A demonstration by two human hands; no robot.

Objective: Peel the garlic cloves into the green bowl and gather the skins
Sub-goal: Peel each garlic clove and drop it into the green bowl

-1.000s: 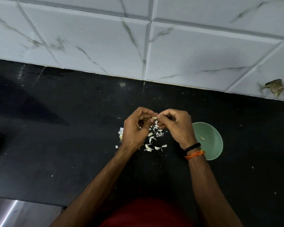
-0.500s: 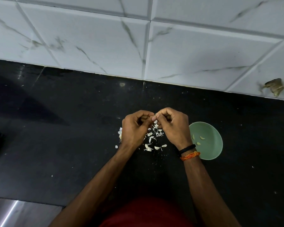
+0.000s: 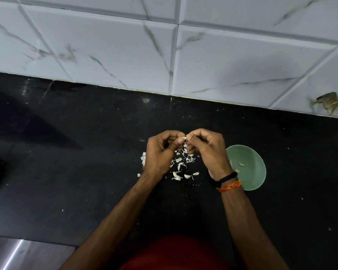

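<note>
Left hand (image 3: 160, 152) and right hand (image 3: 209, 151), fingers curled, meet above the black counter (image 3: 86, 172) and pinch one garlic clove (image 3: 183, 137) between their fingertips, its long axis running roughly hand to hand. Loose skins (image 3: 181, 166) lie directly beneath. The green bowl (image 3: 256, 172), holding peeled cloves (image 3: 240, 164), sits just right of the right wrist, making that hand the nearer for the drop.

My right hand (image 3: 209, 152) covers the green bowl's (image 3: 252, 168) left rim. The garlic clove (image 3: 183, 137) between my fingertips is mostly hidden, perhaps half peeled. My left hand (image 3: 158, 154) hides some garlic (image 3: 143, 158).
</note>
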